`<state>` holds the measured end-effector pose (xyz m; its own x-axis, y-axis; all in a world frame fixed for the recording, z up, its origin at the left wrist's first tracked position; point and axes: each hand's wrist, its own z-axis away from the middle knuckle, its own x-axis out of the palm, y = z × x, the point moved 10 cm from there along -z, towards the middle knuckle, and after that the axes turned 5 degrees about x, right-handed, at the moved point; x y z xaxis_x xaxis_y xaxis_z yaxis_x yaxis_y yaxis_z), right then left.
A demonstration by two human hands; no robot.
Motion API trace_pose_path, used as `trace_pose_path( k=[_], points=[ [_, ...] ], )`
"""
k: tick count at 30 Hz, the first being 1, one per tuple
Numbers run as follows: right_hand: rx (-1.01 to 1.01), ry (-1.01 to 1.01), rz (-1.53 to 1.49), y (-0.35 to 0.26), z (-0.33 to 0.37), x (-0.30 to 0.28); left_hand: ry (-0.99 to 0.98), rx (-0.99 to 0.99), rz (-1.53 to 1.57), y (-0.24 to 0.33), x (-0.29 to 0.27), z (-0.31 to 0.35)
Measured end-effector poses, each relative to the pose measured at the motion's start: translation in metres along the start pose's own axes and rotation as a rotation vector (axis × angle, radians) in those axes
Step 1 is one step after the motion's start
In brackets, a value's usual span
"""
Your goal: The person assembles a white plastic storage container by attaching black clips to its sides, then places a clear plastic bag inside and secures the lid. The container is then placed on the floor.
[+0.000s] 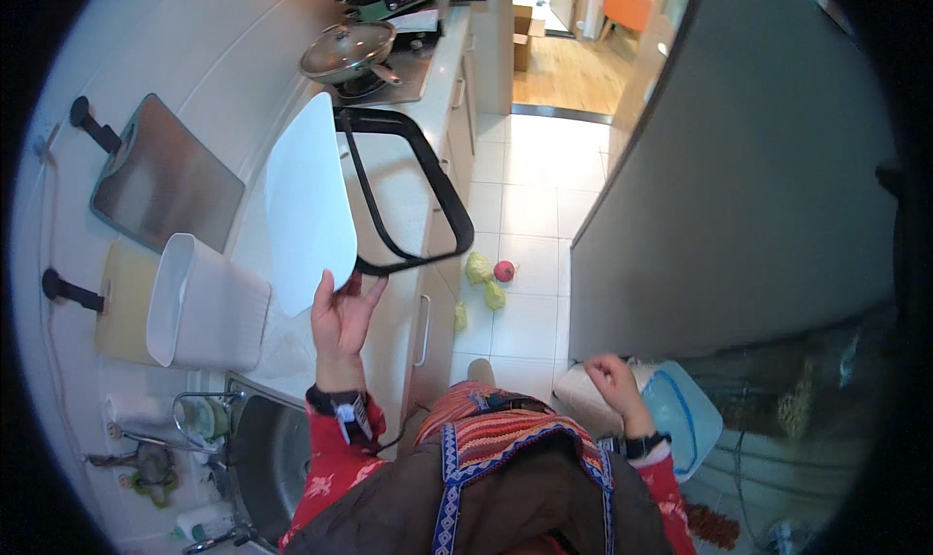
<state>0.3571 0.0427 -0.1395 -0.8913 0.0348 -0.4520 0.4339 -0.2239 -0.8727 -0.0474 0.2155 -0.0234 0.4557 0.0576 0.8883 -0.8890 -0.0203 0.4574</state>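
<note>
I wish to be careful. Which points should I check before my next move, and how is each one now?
1. Left hand has hold of the white panel: ok, thumb on its edge.
2. Panel fixed to the black frame: cannot tell, they overlap.
3. Right hand free: ok, nothing visible in it.
4. Counter bin uncovered: ok, its rim shows.
5. Floor free of vegetables: not ok, red and green ones lie there.
6. Pan covered: ok, glass lid on.
</note>
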Motion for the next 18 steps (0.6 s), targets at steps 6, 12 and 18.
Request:
trace_pose_path(
  k=[6,12,18],
  points=[
    [-0.028,-0.206,-0.810,-0.056,-0.028,-0.003,-0.173,-0.288,-0.040,-0.034,0.041,0.150],
    [0.100,-0.193,-1.208,-0.092,0.028,-0.008,-0.335,-0.356,-0.324,-0.065,0.065,0.254],
    [0.145,0.069,-1.510,-0.059,0.116,-0.015,-0.359,-0.158,-0.702,-0.046,0.067,0.291]
  ],
)
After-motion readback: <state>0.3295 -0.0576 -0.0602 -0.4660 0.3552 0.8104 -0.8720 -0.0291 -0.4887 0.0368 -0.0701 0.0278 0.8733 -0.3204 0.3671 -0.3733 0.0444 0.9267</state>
